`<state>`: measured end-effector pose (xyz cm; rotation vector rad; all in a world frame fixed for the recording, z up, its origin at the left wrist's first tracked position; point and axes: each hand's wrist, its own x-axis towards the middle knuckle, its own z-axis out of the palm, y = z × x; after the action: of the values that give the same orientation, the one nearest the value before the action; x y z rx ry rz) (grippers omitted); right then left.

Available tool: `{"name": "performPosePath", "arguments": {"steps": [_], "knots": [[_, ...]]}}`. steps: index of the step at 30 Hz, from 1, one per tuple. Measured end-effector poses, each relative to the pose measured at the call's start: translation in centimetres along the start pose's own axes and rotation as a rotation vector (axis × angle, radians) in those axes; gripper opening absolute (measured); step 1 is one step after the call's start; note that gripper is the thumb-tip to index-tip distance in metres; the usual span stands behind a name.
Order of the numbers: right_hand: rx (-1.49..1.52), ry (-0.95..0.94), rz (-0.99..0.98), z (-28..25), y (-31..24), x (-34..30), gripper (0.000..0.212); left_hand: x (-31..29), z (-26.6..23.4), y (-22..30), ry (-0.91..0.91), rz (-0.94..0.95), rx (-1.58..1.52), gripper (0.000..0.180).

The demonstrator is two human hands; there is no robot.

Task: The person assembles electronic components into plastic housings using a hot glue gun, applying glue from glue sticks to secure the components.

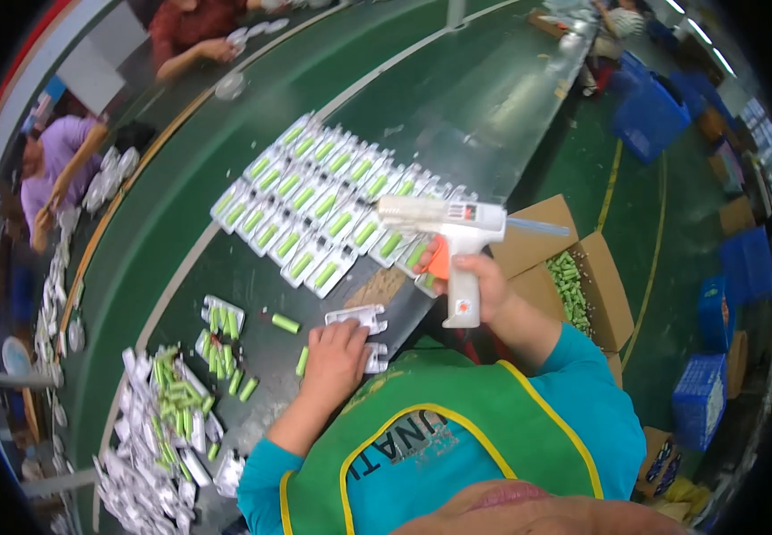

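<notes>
My right hand is wrapped round the grip of a white hot glue gun, fingers at its orange trigger. The nozzle points left, and a clear bluish glue stick sticks out of its back. My left hand is closed on the near edge of a white plastic casing on the table; its fingertips are partly hidden. Another white casing lies beside that hand. Close by are loose green cylindrical batteries. Beyond the glue gun, rows of white casings each hold a green battery.
At the left of the dark table lies a heap of white casings mixed with green batteries. An open cardboard box of green batteries stands at my right. Blue crates line the floor. Two people work across the table at the far left.
</notes>
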<state>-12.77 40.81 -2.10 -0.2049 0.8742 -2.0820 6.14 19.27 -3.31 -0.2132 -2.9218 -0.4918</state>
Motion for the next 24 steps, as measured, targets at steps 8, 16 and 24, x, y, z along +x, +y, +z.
{"name": "performPosePath", "arguments": {"steps": [8, 16, 24], "knots": [[-0.19, -0.012, -0.041, 0.8, -1.2, -0.3, 0.051, 3.1, 2.6, -0.1, 0.174, -0.095, 0.015, 0.018], [-0.34, -0.026, -0.047, 0.9, -1.7, 0.3, 0.053, 5.9, 4.0, -1.0, 0.277, -0.177, -0.013, 0.016], [-0.45, 0.022, -0.01, 0.3, -2.0, -0.3, 0.053, 7.5, 4.6, -1.4, 0.329, -0.213, -0.033, 0.019]]}}
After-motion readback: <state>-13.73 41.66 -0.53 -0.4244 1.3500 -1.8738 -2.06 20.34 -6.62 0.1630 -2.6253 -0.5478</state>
